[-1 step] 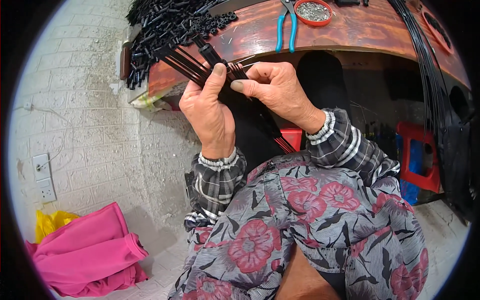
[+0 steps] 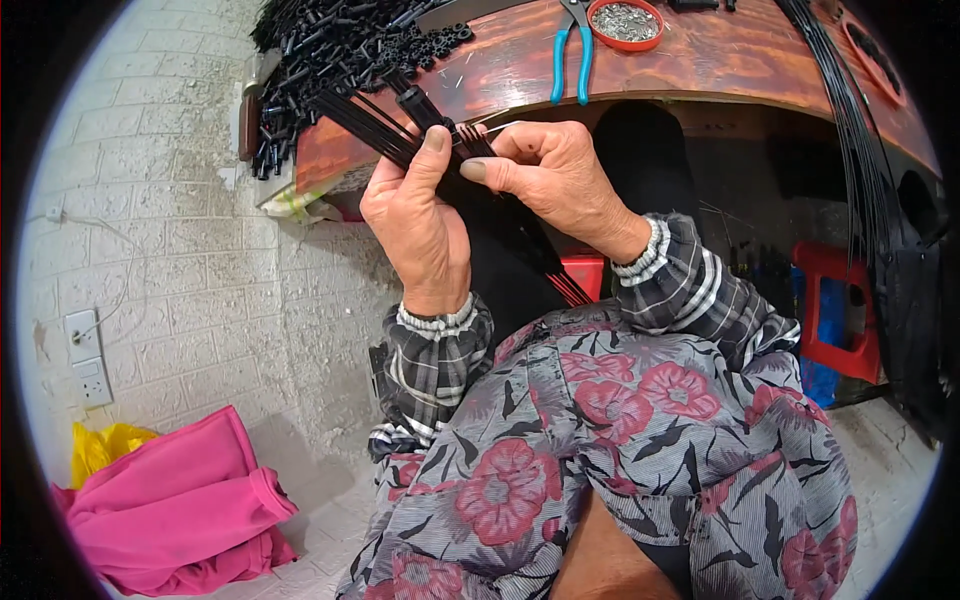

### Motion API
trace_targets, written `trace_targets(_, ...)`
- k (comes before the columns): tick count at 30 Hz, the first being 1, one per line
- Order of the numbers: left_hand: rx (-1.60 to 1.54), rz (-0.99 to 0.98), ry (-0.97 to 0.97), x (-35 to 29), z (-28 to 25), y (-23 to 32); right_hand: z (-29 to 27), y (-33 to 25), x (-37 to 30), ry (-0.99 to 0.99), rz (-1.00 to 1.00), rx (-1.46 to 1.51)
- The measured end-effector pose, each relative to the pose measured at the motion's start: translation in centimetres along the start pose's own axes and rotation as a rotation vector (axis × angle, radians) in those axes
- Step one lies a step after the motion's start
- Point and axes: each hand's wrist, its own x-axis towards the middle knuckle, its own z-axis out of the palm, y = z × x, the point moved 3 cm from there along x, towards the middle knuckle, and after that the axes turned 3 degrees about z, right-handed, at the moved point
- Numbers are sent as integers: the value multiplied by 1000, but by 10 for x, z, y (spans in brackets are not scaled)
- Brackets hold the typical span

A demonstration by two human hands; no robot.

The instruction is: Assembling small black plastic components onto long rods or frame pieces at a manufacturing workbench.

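My left hand (image 2: 425,215) is closed around a bundle of thin black rods (image 2: 368,132) that looks like umbrella ribs, with the thumb pressed on top. A black tubular collar (image 2: 416,104) sticks out above that thumb. From the right, my right hand (image 2: 570,185) pinches in at the same ribs, its thumb and forefinger close together. A thin silvery wire (image 2: 503,127) shows between the two hands' fingertips. Farther down, the rod ends (image 2: 567,285) run over my dark-clad leg toward my lap. Just what lies under the right fingertips is partly hidden.
A heap of small black plastic parts (image 2: 330,60) covers the wooden table's (image 2: 720,62) left end. Blue-handled pliers (image 2: 572,60) lie beside a red dish of small metal bits (image 2: 627,22). Long black rods (image 2: 850,150) hang over the right edge, above a red stool (image 2: 840,355).
The silvery wire at the fingertips has shifted slightly, and fewer shiny strands show above my right forefinger. Both hands have hardly moved and keep their grip.
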Motion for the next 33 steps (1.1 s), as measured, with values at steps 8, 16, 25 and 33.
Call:
trace_targets(8, -168, 35, -246, -7, 1, 3, 2, -13, 3, -4, -10, 61)
trace_targets(16, -200, -38, -154, -4, -8, -5, 1, -7, 13, -224, -26, 109)
trace_targets(25, -188, -66, -75, 2, -16, -7, 3, -3, 6, -117, 325, 209)
trace_targets(33, -235, 30, -128, -2, -10, -2, 12, 8, 6, -35, 2, 79)
